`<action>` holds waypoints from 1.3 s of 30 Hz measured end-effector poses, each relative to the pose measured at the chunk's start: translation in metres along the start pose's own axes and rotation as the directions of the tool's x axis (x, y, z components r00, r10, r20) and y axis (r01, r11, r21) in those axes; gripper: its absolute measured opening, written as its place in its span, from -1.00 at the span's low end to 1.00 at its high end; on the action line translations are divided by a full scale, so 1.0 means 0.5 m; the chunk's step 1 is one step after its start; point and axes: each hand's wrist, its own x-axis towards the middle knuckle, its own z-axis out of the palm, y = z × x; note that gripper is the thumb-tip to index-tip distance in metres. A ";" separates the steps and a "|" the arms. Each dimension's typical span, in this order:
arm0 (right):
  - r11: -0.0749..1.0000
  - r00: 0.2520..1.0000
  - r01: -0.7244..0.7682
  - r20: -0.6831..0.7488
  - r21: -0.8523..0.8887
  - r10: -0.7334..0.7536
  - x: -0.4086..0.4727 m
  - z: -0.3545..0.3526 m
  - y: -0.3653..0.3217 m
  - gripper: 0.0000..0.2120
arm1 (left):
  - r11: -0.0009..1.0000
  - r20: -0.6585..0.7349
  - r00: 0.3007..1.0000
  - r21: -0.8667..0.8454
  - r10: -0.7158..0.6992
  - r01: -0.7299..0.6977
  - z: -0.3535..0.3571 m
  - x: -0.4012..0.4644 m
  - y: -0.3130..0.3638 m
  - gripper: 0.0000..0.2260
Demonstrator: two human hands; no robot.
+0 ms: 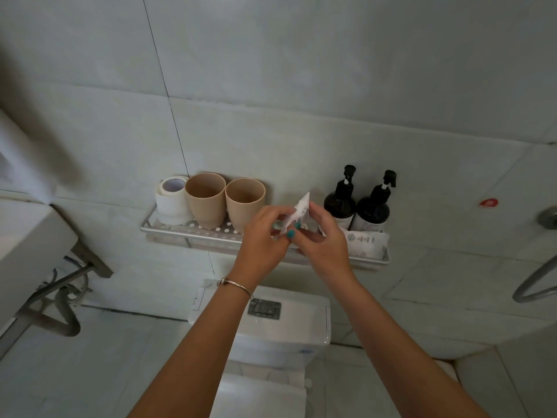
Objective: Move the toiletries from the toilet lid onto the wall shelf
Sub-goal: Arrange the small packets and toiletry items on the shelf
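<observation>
A metal wall shelf [187, 232] hangs above the toilet. On it stand a toilet roll [171, 200], two beige cups [205, 200] [244, 203] and two dark pump bottles [340, 203] [372, 209]. A white sachet [366, 241] lies at the shelf's right end. My left hand [262, 236] and my right hand [324, 236] both pinch another small white sachet [300, 212], held tilted over the middle of the shelf. The toilet lid [259, 396] shows below between my arms; I see no loose items on its visible part.
The white cistern [304, 324] with a flush button sits under the shelf. A sink [30, 236] with pipes juts out at the left. A metal hose [536, 282] and fitting hang at the right. Tiled wall behind.
</observation>
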 end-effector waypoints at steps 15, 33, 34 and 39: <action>0.986 0.993 0.019 0.121 -0.166 0.001 0.029 -0.073 -0.027 -0.35 | 0.981 0.070 0.995 -0.176 -0.072 0.083 -0.036 0.032 0.009 -0.57; 0.781 0.992 0.101 0.003 -0.617 -0.126 0.048 -0.082 0.023 -0.75 | 0.916 0.155 0.946 0.335 -0.284 0.220 -0.035 0.019 -0.047 -0.83; 0.759 0.993 0.099 0.009 -0.644 -0.122 0.044 -0.081 0.033 -0.75 | 0.903 0.156 0.949 0.382 -0.274 0.198 -0.034 0.016 -0.049 -0.81; 0.599 0.988 0.114 0.027 -0.793 -0.152 0.032 -0.081 0.046 -0.69 | 0.878 0.148 0.957 0.451 -0.248 0.158 -0.034 0.014 -0.044 -0.76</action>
